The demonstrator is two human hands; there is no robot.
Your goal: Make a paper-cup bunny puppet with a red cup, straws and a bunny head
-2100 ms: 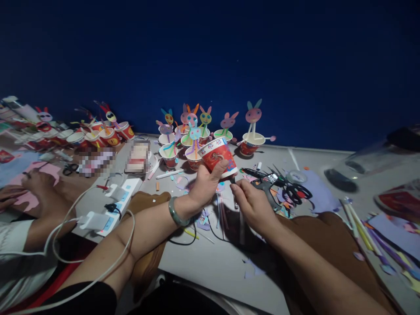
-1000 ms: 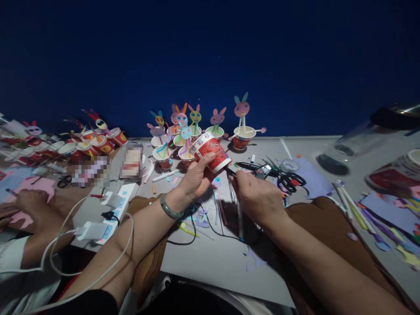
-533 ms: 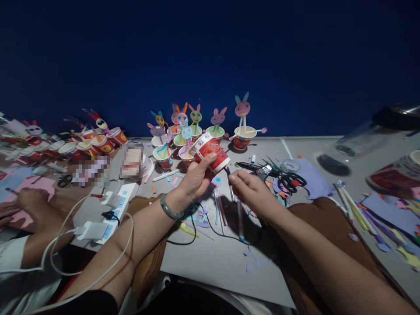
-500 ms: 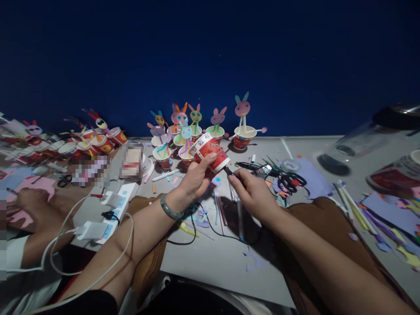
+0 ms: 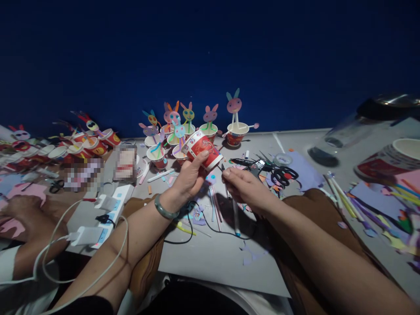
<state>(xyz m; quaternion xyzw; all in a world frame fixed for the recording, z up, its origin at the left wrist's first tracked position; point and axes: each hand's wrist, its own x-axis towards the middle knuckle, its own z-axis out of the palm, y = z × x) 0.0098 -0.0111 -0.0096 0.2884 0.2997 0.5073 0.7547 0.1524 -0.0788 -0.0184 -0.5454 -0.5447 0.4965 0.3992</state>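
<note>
A red-and-white paper cup [image 5: 204, 146] is tilted on its side in the air, its base facing lower right. My left hand [image 5: 192, 180] is wrapped round it, thumb across the printed wall. Just right of the base, my right hand [image 5: 244, 187] pinches a slim dark tool [image 5: 223, 167]; its pointed tip shows above the fingertips, apart from the cup. The rest of the tool is hidden in the hand, so its kind is unclear. Below both hands lie drinking straws [image 5: 215, 203], a pen [image 5: 236, 218] and paper scraps [image 5: 198, 214].
Behind stand several paper cups with rabbit-faced figures [image 5: 234, 106]. Black-handled scissors [image 5: 285, 174] and a tape roll [image 5: 282, 159] lie right, before a glass jug [image 5: 337, 138] and stacked cups [image 5: 390, 159]. A power strip [image 5: 113, 214] with cables and another person's hand [image 5: 24, 208] are left.
My right hand has drawn the dark tool away from the cup's base, leaving a small gap. The cup stays in my left hand. The whole view has shifted slightly.
</note>
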